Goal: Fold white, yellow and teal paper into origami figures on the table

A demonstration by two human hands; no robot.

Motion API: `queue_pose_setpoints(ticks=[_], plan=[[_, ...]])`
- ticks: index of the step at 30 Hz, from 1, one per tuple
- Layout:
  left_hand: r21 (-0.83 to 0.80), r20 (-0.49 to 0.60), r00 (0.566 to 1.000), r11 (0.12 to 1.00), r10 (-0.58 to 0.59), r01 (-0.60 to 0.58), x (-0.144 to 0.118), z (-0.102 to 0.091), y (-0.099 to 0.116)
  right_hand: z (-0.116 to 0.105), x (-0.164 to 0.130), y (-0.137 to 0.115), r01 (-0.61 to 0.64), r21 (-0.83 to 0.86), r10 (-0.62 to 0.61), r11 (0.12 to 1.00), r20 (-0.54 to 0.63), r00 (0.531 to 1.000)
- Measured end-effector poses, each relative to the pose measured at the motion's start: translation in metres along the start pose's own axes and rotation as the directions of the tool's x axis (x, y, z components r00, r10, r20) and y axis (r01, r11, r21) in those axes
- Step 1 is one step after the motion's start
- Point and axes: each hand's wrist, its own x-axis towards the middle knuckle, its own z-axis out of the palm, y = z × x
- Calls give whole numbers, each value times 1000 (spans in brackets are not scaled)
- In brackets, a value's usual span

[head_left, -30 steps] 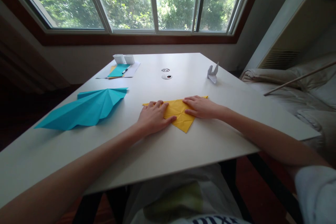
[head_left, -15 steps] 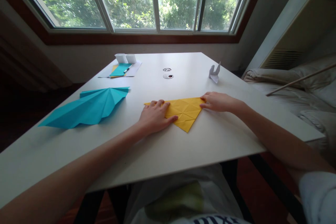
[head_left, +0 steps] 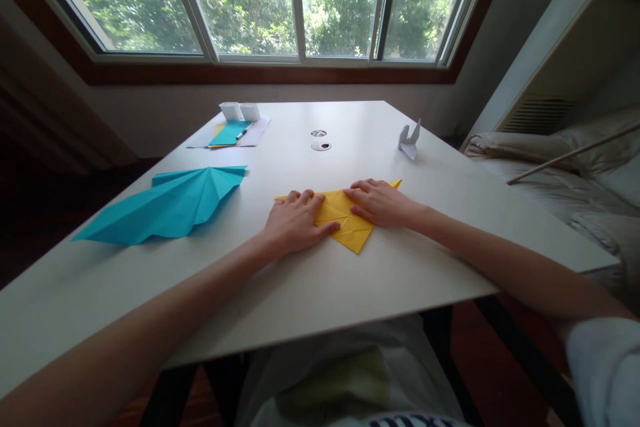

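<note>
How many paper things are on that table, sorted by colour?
Yellow: 2, the folded yellow paper under the left hand and right hand, and a yellow edge in the far stack
Teal: 2, the big pleated teal paper and a teal sheet
White: 4, the folded white figure, two small white boxes and a white sheet
Total: 8

Yellow paper (head_left: 350, 223): matt, creased with fold lines. Blue folded paper (head_left: 170, 203) near the worktop's left edge: matt, pleated. Small white folded paper (head_left: 409, 139) toward the right edge. Worktop (head_left: 350, 280): smooth, white, faint sheen. Window frame (head_left: 295, 7): smooth, pale, painted look.
</note>
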Motion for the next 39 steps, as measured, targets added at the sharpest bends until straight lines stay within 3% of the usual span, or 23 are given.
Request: queue_pose_setpoints(ticks=[5,10,21,28,34,39], plan=[[1,52,999,1000,14,-14,6,-2,-4,3,7,0,12,28,-13,1000,44,999],[8,59,998,1000,16,-16,8,-3,-6,-1,4,7,-53,20,51,998,87,995],[14,43,999,1000,-23,22,6,-2,-5,-20,-21,59,-223,104,194,969,236,952],[61,146,988,997,-52,43,4,-9,-21,-25,-27,71,-297,88,266,951,259,929],[166,317,931,977,-184,137,-2,-23,-52,-24,-30,86,-179,159,143,971,214,966],[142,327,936,986,-133,91,-1,-26,-71,-20,-32,93,-112,209,83,972,140,987]])
